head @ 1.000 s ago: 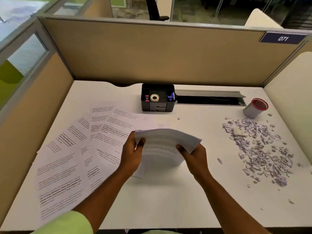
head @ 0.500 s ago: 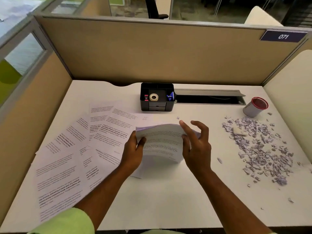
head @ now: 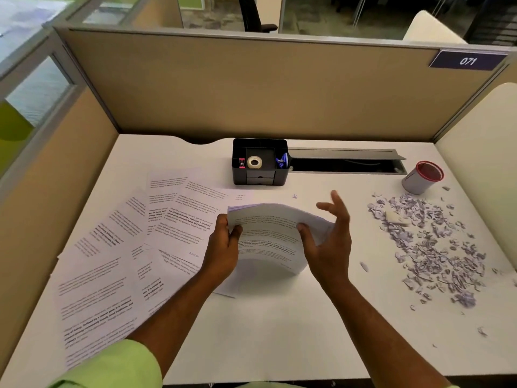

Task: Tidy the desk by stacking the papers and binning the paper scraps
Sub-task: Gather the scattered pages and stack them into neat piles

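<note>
Near the middle of the desk (head: 265, 331), the left hand (head: 223, 252) is pinching the bowed stack of papers (head: 268, 236) upright to square its edges, while the right hand (head: 328, 242), fingers spread and holding nothing, is touching its right edge, scraps (head: 436, 247) lying unbinned toward the right edge.

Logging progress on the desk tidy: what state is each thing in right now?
paper stack: lifted, bowed
left hand: grips stack's left edge
right hand: open, fingers spread at stack's right edge
loose sheets: fanned out, unstacked
paper scraps: scattered on desk
small bin: tilted, open
organizer: upright, holds tape roll
</note>
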### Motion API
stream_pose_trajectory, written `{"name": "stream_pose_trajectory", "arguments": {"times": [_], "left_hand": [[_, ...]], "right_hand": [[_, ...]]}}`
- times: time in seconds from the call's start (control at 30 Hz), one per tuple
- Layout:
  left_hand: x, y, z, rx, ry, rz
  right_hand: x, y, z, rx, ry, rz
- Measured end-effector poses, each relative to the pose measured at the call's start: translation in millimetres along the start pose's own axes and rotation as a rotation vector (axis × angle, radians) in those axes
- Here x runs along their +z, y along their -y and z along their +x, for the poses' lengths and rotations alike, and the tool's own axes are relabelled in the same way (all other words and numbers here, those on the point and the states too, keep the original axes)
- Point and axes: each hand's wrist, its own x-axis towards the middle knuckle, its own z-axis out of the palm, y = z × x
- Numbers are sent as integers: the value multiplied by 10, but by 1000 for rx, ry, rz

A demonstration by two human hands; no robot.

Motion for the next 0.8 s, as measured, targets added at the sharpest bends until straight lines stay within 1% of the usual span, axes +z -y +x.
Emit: {"name": "stream_pose_trajectory", "arguments": {"times": [0.07,0.1,0.17,0.27,0.33,0.5,0.67,0.8], "left_hand": [[8,-1,19,-4,16,29],[19,-4,29,-6,20,40],[34,-44,28,-5,13,37],[27,-91,-31,-6,-56,3],[33,-31,-105,2,-69,-4],[68,285,-245,-46,67,27],[88,289,-247,-42,35,55],[140,328,-290,-42,82,90]], "right_hand": [[38,-43,-44,268,64,196],[70,-91,-69,369,113,239],[119,-152,-113,478,142,241],[125,-189,-147,495,93,282],[97,-237,-191,492,96,274],[132,-441,-386,538,229,170],[126,-471,-346,527,184,199],[170,-587,-456,579,269,192]]}}
